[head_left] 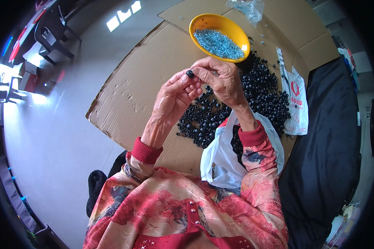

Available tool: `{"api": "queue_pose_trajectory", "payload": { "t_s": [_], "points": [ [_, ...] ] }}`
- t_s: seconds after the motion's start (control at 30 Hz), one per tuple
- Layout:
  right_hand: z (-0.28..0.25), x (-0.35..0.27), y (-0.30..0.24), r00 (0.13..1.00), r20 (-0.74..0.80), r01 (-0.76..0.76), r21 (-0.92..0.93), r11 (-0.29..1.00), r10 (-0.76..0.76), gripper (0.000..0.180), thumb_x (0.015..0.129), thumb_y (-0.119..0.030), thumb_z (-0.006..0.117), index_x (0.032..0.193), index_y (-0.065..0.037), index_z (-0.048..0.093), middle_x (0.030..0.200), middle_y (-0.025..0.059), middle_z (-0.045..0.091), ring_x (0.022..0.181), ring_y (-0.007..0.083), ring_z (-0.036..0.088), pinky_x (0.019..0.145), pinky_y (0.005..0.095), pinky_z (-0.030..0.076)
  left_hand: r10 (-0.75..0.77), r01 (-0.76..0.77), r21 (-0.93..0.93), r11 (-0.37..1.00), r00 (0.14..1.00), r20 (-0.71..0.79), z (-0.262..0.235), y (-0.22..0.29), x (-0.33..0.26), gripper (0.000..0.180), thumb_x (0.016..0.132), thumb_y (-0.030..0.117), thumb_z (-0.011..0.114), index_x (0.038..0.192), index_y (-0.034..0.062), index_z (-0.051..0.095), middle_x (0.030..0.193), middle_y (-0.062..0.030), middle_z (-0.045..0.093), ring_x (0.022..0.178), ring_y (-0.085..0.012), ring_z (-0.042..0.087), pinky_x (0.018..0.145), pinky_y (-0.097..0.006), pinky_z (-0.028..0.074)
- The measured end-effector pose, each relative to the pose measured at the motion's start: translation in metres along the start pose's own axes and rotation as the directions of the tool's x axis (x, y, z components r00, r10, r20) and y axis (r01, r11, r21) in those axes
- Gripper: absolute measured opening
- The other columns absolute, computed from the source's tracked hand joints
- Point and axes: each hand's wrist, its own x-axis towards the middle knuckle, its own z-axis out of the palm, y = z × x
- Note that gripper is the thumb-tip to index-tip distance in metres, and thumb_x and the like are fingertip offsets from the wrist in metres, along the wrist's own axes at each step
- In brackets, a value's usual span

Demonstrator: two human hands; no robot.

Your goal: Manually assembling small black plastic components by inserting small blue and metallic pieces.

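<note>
My left hand pinches a small black round part between thumb and fingertips, above the cardboard. Right beside it, my right hand is closed, its thumb and forefinger meeting at the part; whatever they hold is too small to make out. Just beyond my hands stands a yellow bowl with many tiny silvery-blue pieces in it. A wide heap of loose black parts, some showing holes, spreads under and to the right of my right hand.
Flattened cardboard lies beneath everything. An open white plastic bag with black parts inside sits near my right forearm. Another white bag lies at the right, beside black cloth. A clear bag is behind the bowl; a dark chair stands far left.
</note>
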Motion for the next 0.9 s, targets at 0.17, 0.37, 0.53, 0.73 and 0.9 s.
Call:
{"api": "queue_pose_trajectory", "payload": {
  "t_s": [0.17, 0.37, 0.53, 0.73, 0.9],
  "points": [
    [-0.001, -0.001, 0.005, 0.998, -0.026, 0.059, -0.036, 0.998, -0.06, 0.009, 0.082, -0.011, 0.06, 0.084, -0.003, 0.063, 0.066, 0.0025, 0.062, 0.058, 0.0074, 0.056, 0.052, 0.0222, 0.047, 0.02, -0.017, 0.082, 0.996, 0.999, -0.031, 0.006, -0.001, -0.002, 0.022, 0.09, 0.009, 0.048, 0.107, -0.0037, 0.051, 0.094, -0.0128, 0.06, 0.086, -0.0199, 0.06, 0.08, -0.034, 0.052],
    [-0.004, -0.001, 0.009, 0.993, -0.015, 0.116, -0.169, 0.979, -0.121, 0.009, 0.082, -0.013, 0.06, 0.083, -0.004, 0.063, 0.066, 0.0032, 0.061, 0.056, 0.0093, 0.055, 0.051, 0.0244, 0.045, 0.033, -0.031, 0.104, 0.994, 0.999, -0.016, 0.0, -0.001, -0.001, 0.021, 0.09, 0.009, 0.048, 0.107, -0.0029, 0.053, 0.094, -0.0135, 0.061, 0.086, -0.0206, 0.061, 0.078, -0.033, 0.052],
    [-0.007, -0.006, 0.009, 0.99, -0.015, 0.131, -0.212, 0.969, -0.137, 0.01, 0.083, -0.013, 0.06, 0.083, -0.004, 0.062, 0.068, 0.0031, 0.061, 0.058, 0.0093, 0.055, 0.052, 0.0241, 0.046, 0.024, -0.016, 0.147, 0.989, 0.998, -0.055, 0.003, -0.005, -0.001, 0.021, 0.089, 0.009, 0.049, 0.106, -0.0025, 0.053, 0.093, -0.0124, 0.062, 0.084, -0.0197, 0.061, 0.078, -0.032, 0.052],
    [-0.012, -0.014, -0.003, 0.995, -0.084, 0.038, -0.076, 0.996, -0.044, 0.01, 0.083, -0.013, 0.06, 0.086, -0.003, 0.062, 0.07, 0.0024, 0.061, 0.06, 0.0083, 0.056, 0.054, 0.0234, 0.047, -0.031, 0.032, -0.019, 0.999, 0.999, 0.027, 0.006, -0.011, -0.004, 0.021, 0.09, 0.01, 0.047, 0.107, -0.0029, 0.052, 0.093, -0.0115, 0.061, 0.083, -0.0195, 0.06, 0.078, -0.033, 0.051],
    [-0.016, -0.016, -0.003, 0.994, -0.086, 0.062, -0.124, 0.99, -0.073, 0.01, 0.083, -0.012, 0.06, 0.087, -0.003, 0.062, 0.074, 0.0035, 0.062, 0.063, 0.0083, 0.057, 0.056, 0.023, 0.048, -0.058, 0.06, -0.086, 0.994, 0.998, 0.031, 0.01, -0.014, -0.006, 0.021, 0.09, 0.01, 0.047, 0.106, -0.003, 0.052, 0.092, -0.0111, 0.061, 0.082, -0.0194, 0.06, 0.079, -0.034, 0.051]
  ]
}}
